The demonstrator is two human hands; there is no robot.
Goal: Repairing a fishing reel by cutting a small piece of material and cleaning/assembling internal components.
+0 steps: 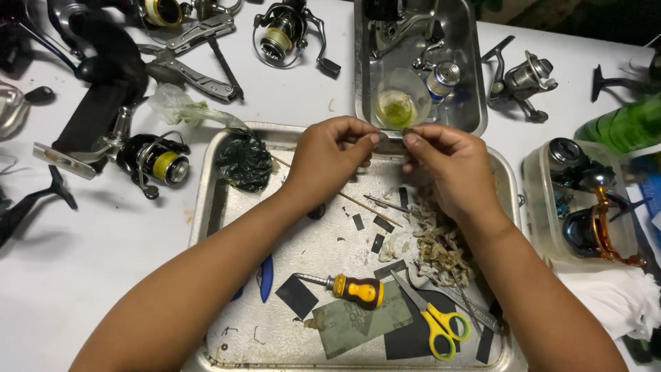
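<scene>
Head view, small part: a tiny dark piece (406, 130) sits between the two hands, above the far rim of the near metal tray (206, 207); too small to tell what it is.
Left hand (329, 160): fingers curled, thumb and forefinger tips pressed nearly together, pointing right toward the piece; whether they touch it I cannot tell.
Right hand (447, 165): thumb and forefinger pinched shut on the piece at their tips, the other fingers loosely bent.
Direction of the piece: its long axis cannot be made out.
Below the hands: a thin wooden stick (344, 196) lies slanted across the tray; a yellow-handled screwdriver (351, 288) lies with its tip pointing left; yellow scissors (430, 318) lie with blades pointing up-left.
Beyond the hands: a cup of yellowish liquid (398, 105) stands in the far tray (475, 103).
</scene>
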